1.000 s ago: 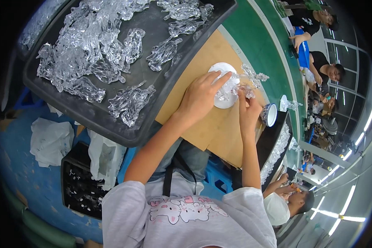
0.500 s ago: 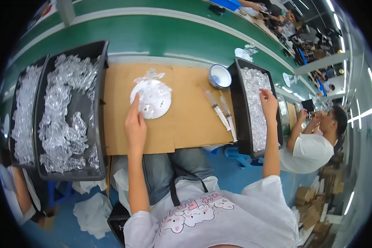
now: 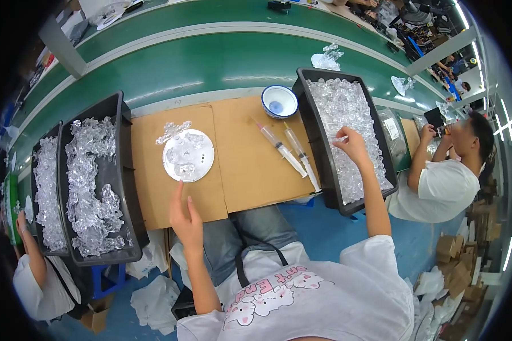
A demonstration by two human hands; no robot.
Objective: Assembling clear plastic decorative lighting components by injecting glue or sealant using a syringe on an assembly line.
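A round white disc (image 3: 206, 166) lies on the cardboard sheet (image 3: 244, 170), with clear plastic pieces (image 3: 185, 149) on it and over its far edge. Just below the disc's near rim is my left hand (image 3: 186, 224), empty, its forefinger stretched toward the rim and the thumb apart. At the right, my right hand (image 3: 355, 148) hovers over a black bin (image 3: 311, 108) full of clear faceted beads (image 3: 347, 102). A small clear bead (image 3: 339, 138) appears pinched between its thumb and fingertips. The bead's shape is partly hidden by the fingers.
Two syringes (image 3: 287, 156) lie beside a blue-and-white bowl (image 3: 279, 102). At the left stand black bins (image 3: 132, 210) heaped with clear plastic parts (image 3: 88, 187). Beyond the cardboard runs a green conveyor belt (image 3: 222, 62) carrying another white disc (image 3: 326, 62). A co-worker (image 3: 452, 176) sits at the right.
The whole view has shifted. My left hand has drawn back from beside the disc to below its near rim. My right hand has risen slightly from the beads with a bead at its fingertips.
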